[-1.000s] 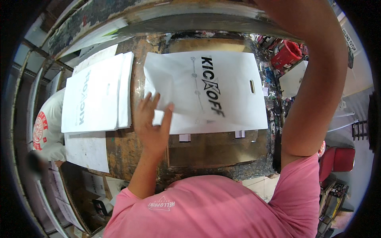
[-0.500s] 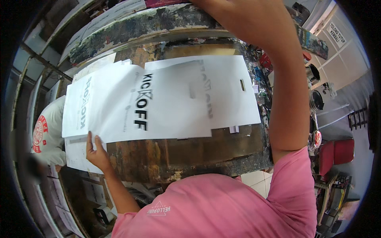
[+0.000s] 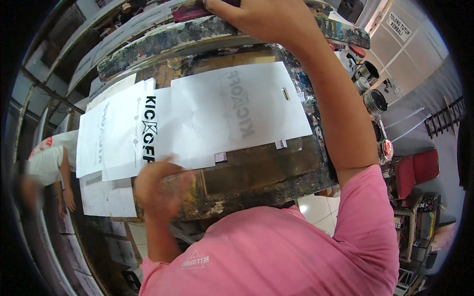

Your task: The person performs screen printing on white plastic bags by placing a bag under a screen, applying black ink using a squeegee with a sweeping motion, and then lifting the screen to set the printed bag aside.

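On the paint-stained table lies a white flat bag (image 3: 197, 123) with a handle slot at its right end; grey lettering shows faintly on it. A white printed bag (image 3: 128, 148) with bold black lettering overlaps its left end, on top of other white bags. My left hand (image 3: 163, 185) is smeared by motion just beside the printed bag's near edge, so its fingers cannot be made out. My right hand (image 3: 261, 17) reaches to the far side, by the paint-crusted wooden bar (image 3: 168, 42). Its thumb curls against a dark thing cut off by the top edge.
Small white tabs (image 3: 220, 157) stick up along the bag's near edge. Cans and pots (image 3: 368, 74) stand at the right, near a red chair (image 3: 419, 172). Another person (image 3: 52, 163) in a pale shirt bends at the left, beside metal racks (image 3: 42, 89).
The printed bag has slid left onto the other bags, uncovering more of the slotted bag. My left hand has moved right, away from the bags' left corner. My right hand stays at the far side.
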